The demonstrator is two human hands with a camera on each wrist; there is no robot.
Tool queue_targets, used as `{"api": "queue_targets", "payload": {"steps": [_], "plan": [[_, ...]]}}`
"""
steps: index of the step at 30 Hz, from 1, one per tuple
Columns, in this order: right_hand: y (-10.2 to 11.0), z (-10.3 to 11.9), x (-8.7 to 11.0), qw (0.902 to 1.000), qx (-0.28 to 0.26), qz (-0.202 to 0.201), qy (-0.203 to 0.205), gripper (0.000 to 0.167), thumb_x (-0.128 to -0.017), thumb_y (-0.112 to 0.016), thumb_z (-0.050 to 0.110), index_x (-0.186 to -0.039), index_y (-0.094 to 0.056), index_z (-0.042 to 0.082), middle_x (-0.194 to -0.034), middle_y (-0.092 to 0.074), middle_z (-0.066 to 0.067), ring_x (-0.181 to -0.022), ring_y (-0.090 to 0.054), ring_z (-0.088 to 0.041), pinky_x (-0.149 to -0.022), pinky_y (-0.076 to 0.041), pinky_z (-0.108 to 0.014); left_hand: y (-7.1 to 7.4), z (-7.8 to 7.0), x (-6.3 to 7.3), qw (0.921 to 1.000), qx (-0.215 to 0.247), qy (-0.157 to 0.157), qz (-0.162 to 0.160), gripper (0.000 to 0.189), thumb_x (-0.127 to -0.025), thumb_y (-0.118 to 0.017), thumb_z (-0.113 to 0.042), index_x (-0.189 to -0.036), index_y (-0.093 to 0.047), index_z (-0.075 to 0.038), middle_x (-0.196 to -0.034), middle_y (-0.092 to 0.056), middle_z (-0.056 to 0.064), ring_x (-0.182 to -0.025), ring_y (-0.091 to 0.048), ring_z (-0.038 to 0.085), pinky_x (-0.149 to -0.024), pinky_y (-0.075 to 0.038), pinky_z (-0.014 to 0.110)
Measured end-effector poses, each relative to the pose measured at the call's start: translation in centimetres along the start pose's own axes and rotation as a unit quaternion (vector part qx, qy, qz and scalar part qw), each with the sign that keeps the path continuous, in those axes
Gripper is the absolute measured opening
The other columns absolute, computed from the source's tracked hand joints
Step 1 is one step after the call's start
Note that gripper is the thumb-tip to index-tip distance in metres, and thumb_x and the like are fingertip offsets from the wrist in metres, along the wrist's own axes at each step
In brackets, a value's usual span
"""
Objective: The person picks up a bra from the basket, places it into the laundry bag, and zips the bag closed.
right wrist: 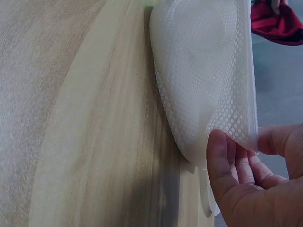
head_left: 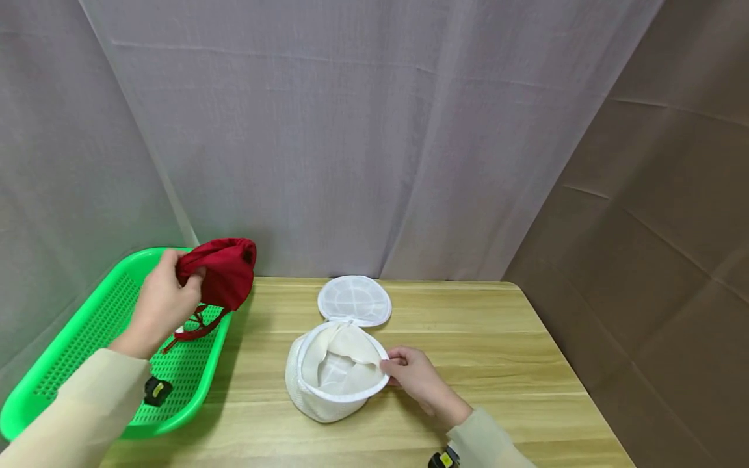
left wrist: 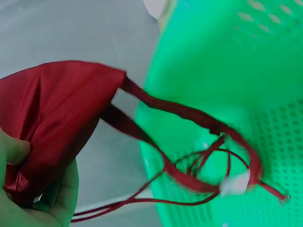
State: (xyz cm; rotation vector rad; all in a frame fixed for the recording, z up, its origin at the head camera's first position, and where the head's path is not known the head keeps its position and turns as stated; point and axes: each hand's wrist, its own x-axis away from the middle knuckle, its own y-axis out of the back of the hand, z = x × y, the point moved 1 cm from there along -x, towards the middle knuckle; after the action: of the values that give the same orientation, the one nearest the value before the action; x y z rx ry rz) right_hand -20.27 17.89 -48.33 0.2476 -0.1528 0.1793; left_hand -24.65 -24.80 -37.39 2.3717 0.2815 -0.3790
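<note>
A dark red bra [head_left: 219, 270] hangs from my left hand [head_left: 166, 296], which pinches its cup over the green basket. Its thin straps [left wrist: 189, 111] trail down inside the basket in the left wrist view. My right hand [head_left: 415, 380] grips the zippered rim of a white mesh laundry bag [head_left: 301, 383], with thumb and fingers on either side of the edge in the right wrist view. The bag stands on the table with its mouth open, and its round lid [head_left: 354, 300] is folded back behind it. Cream cloth [head_left: 354, 344] shows inside the bag.
The long green plastic basket [head_left: 199, 383] with perforated sides occupies the left of the wooden table [head_left: 468, 318]. Grey curtain [head_left: 328, 143] hangs behind the table, and a brown one [head_left: 667, 214] on the right. Each wrist carries a small black device [head_left: 157, 391].
</note>
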Motion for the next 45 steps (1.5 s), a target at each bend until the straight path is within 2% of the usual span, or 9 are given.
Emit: {"api": "queue_targets", "payload": {"steps": [8, 11, 16, 22, 27, 33, 37, 45], "plan": [[-0.1, 0.2, 0.2, 1.0, -0.004, 0.001, 0.004, 0.025, -0.092, -0.063, 0.007, -0.11, -0.06, -0.01, -0.09, -0.065, -0.011, -0.081, -0.063, -0.017, -0.074, -0.056, -0.033, -1.5, -3.1, 0.6, 0.999, 0.016, -0.037, 0.017, 0.029, -0.098, -0.052, -0.029, -0.117, -0.048, -0.008, -0.095, -0.06, 0.01, -0.08, -0.058, 0.025, -0.067, -0.045, 0.039], [-0.2, 0.1, 0.2, 0.9999, -0.01, 0.002, 0.005, 0.025, -0.092, -0.062, 0.007, -0.111, -0.06, -0.009, -0.091, -0.065, -0.012, -0.082, -0.064, -0.018, -0.074, -0.056, -0.033, -2.0, -3.8, 0.9, 0.9985, 0.016, -0.048, 0.02, 0.025, -0.098, -0.054, -0.027, -0.115, -0.05, -0.009, -0.093, -0.061, 0.008, -0.08, -0.058, 0.024, -0.067, -0.045, 0.038], [-0.3, 0.0, 0.0, 0.9998, -0.018, 0.002, 0.007, 0.025, -0.092, -0.062, 0.006, -0.111, -0.059, -0.01, -0.092, -0.064, -0.013, -0.081, -0.063, -0.018, -0.074, -0.056, -0.033, -2.5, -4.7, 1.3, 0.9979, 0.012, -0.057, 0.03, 0.02, -0.097, -0.056, -0.023, -0.112, -0.051, -0.012, -0.088, -0.06, 0.007, -0.075, -0.056, 0.023, -0.061, -0.045, 0.036], [-0.4, 0.1, -0.2, 0.9999, -0.014, 0.0, 0.008, 0.025, -0.092, -0.062, 0.006, -0.111, -0.059, -0.009, -0.092, -0.064, -0.012, -0.081, -0.063, -0.018, -0.073, -0.056, -0.033, -3.2, -5.4, 1.9, 0.9961, 0.01, -0.074, 0.048, 0.019, -0.094, -0.057, -0.013, -0.111, -0.049, -0.011, -0.085, -0.058, 0.006, -0.066, -0.052, 0.022, -0.052, -0.045, 0.034], [-0.4, 0.3, -0.1, 0.9999, -0.01, 0.0, 0.008, 0.025, -0.092, -0.063, 0.007, -0.112, -0.06, -0.008, -0.091, -0.063, -0.012, -0.08, -0.062, -0.017, -0.074, -0.056, -0.034, -4.2, -6.0, 2.2, 0.9936, 0.007, -0.099, 0.053, 0.017, -0.093, -0.059, -0.012, -0.108, -0.05, -0.012, -0.085, -0.058, 0.004, -0.068, -0.055, 0.02, -0.057, -0.047, 0.034], [-0.5, 0.3, 0.0, 0.9998, -0.011, 0.003, 0.015, 0.025, -0.092, -0.063, 0.007, -0.112, -0.06, -0.008, -0.091, -0.064, -0.013, -0.081, -0.063, -0.018, -0.075, -0.056, -0.035, -5.3, -6.6, 2.7, 0.9916, 0.02, -0.101, 0.078, 0.019, -0.093, -0.056, -0.011, -0.111, -0.05, -0.013, -0.089, -0.06, 0.003, -0.073, -0.057, 0.018, -0.062, -0.049, 0.034], [-0.5, 0.2, -0.1, 0.9997, -0.016, 0.006, 0.016, 0.025, -0.092, -0.063, 0.006, -0.112, -0.059, -0.009, -0.091, -0.064, -0.013, -0.081, -0.063, -0.019, -0.075, -0.056, -0.035, -6.0, -6.8, 3.1, 0.9906, 0.018, -0.111, 0.078, 0.019, -0.092, -0.055, -0.008, -0.111, -0.052, -0.011, -0.09, -0.06, 0.003, -0.074, -0.057, 0.017, -0.065, -0.049, 0.035], [-0.6, 0.3, -0.2, 0.9997, -0.016, 0.01, 0.015, 0.025, -0.091, -0.063, 0.005, -0.111, -0.059, -0.009, -0.09, -0.064, -0.013, -0.079, -0.063, -0.018, -0.076, -0.056, -0.038, -7.4, -7.6, 3.7, 0.9858, -0.002, -0.141, 0.091, 0.02, -0.09, -0.054, -0.005, -0.108, -0.052, -0.012, -0.087, -0.059, 0.0, -0.072, -0.055, 0.016, -0.061, -0.048, 0.032]]}}
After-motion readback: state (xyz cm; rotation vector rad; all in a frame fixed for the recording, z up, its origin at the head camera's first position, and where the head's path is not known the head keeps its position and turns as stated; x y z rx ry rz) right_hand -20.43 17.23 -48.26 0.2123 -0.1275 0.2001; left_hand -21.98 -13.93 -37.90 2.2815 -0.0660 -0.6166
